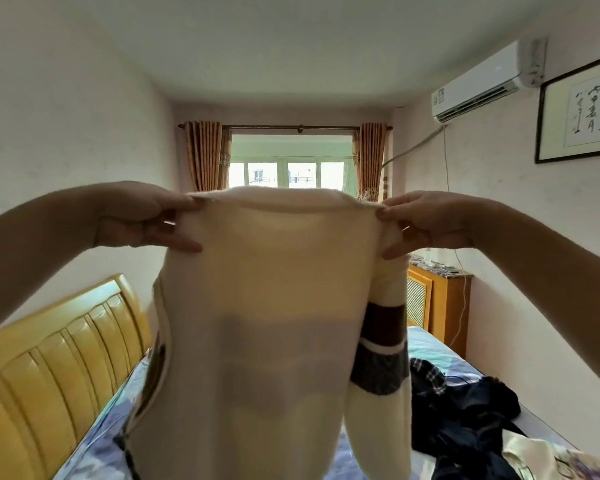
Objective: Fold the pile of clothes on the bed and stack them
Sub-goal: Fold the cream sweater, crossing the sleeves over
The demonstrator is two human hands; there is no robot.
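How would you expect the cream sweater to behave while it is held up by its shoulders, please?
Probably floppy: the cream sweater hangs straight down from where the left hand and right hand pinch its shoulders. Likely fairly light, since fingertip pinches carry it. Its striped sleeve dangles loose and may swing.

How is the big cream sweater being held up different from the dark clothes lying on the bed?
The cream knitted sweater hangs spread out in the air, pinched at its shoulders by the left hand and the right hand; the dark navy clothes lie crumpled in a heap on the blue bed. The sweater is pale with brown and grey sleeve bands; the heap is nearly black, partly checked. Neither is folded yet.
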